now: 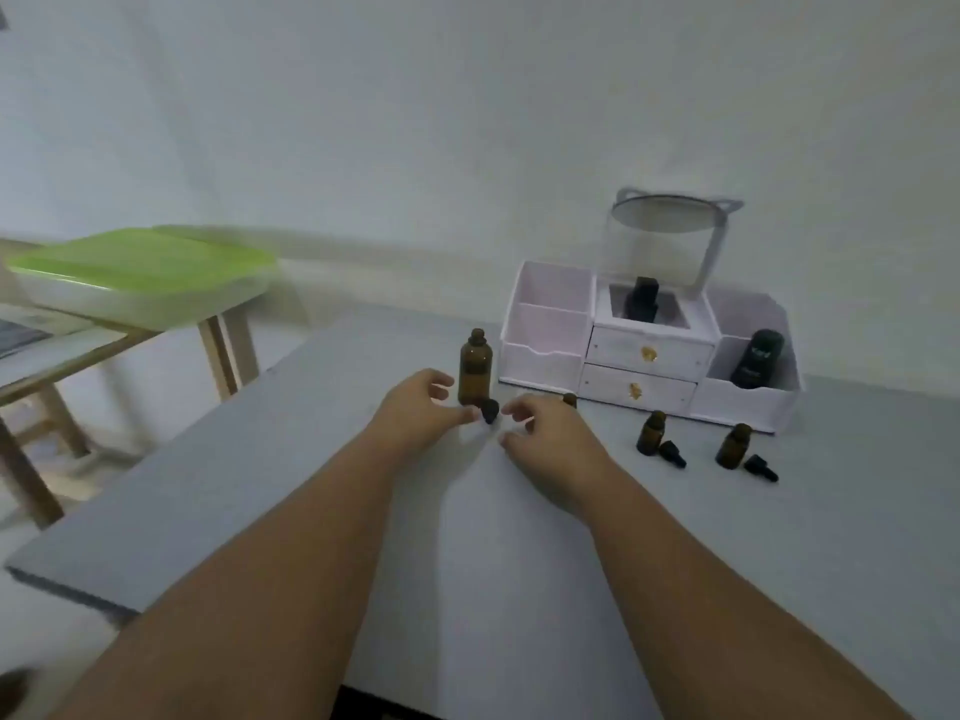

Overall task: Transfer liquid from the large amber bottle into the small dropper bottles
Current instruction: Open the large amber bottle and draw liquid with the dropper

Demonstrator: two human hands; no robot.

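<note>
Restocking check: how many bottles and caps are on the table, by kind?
Large amber bottle: 1
Small amber bottles: 3 (one partly behind the right hand)
Black dropper caps: 3
Black bottles in the organizer: 2
Total: 9

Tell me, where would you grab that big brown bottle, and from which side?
Grip the large amber bottle round its straight middle, below the narrow open neck. It stands upright, so come sideways from the left, where the left hand is; the organizer crowds its right.

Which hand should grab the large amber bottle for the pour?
Probably left. The left hand sits just beside the large amber bottle; the right hand is farther off, nearer the small dropper bottles.
</note>
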